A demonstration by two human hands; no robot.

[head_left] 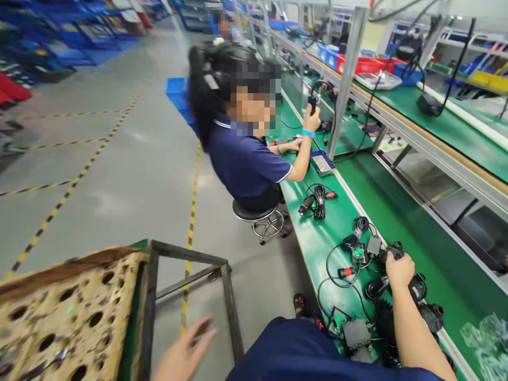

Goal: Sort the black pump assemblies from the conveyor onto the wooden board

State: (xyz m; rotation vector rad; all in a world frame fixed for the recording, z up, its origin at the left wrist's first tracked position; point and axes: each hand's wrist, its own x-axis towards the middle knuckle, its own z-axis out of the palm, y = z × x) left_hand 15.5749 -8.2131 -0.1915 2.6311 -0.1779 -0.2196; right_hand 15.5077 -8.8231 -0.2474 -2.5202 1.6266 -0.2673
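Note:
My right hand (400,272) is closed over a black plastic part (393,248) on the green bench (296,198). Around it lie a grey box-shaped piece (373,245), a coiled black cable (355,235) and a loose cable with a red-and-black connector (346,272). More black round-bodied parts (431,316) crowd beneath and beside my right forearm. Low in the view, my left hand (186,349) hangs over the floor, slightly blurred, its fingers apart and holding nothing. It is nearest to a dark metal frame (232,312).
A worn board with round holes (95,317) stands at lower left. Ahead, a co-worker (246,153) sits on a stool (257,214) at the bench, holding a black item. A metal post (347,79) and shelf rise on the right. Clear plastic bags (488,344) lie at lower right.

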